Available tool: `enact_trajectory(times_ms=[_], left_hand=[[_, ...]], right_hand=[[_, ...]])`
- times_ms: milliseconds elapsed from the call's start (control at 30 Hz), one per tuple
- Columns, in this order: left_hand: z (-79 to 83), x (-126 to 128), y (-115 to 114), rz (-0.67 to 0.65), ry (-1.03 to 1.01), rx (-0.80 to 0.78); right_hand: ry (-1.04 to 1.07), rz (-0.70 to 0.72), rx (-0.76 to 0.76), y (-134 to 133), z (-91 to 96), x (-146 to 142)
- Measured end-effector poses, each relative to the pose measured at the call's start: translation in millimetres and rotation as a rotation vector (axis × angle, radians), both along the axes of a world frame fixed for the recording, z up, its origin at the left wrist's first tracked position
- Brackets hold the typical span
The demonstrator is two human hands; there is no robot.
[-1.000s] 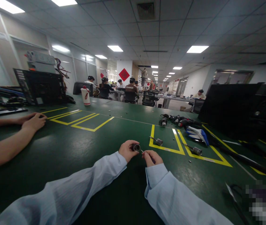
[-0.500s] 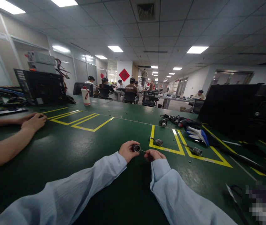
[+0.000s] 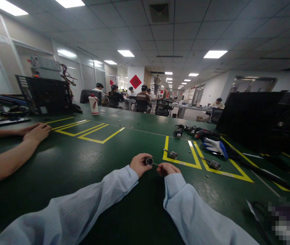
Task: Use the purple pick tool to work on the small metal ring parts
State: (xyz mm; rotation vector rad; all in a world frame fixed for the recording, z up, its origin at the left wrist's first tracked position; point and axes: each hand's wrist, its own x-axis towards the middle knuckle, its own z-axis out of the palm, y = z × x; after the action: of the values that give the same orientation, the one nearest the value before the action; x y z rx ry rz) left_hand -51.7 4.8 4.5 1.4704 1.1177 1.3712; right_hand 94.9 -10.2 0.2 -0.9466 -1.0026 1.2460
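Observation:
In the head view, my left hand is closed round a small round metal part, its open, dark-centred end turned toward me. My right hand pinches a thin metal rod whose tip points left at the rim of that part. Whether the tip touches the part is too small to tell. Beyond my right hand lies a metal cylinder with a thin shaft, inside a yellow taped outline. A similar cylinder with a shaft rests in the outline further right.
At the left, another person's hands rest on the green table. Dark corded tools and a blue-white glove lie at the right, before a large black case. A white cup stands at the back left.
The round metal part and the rod have barely shifted. Both my hands stay in nearly the same place.

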Motion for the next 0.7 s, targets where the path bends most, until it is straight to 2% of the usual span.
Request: enact_trajectory(times_ms=[167, 433, 700], left_hand=[[2.5, 0, -1, -0.018, -0.002, 0.000], [-2.0, 0, 1, -0.008, 0.048, 0.029], [1.7, 0, 0, -0.038, 0.041, 0.007]], right_hand=[[0.052, 0.022, -0.047, 4, -1.8, 3], [-0.005, 0.031, 0.019, -2, 3.6, 0], [0.092, 0.043, -0.102, 8, 0.7, 6]])
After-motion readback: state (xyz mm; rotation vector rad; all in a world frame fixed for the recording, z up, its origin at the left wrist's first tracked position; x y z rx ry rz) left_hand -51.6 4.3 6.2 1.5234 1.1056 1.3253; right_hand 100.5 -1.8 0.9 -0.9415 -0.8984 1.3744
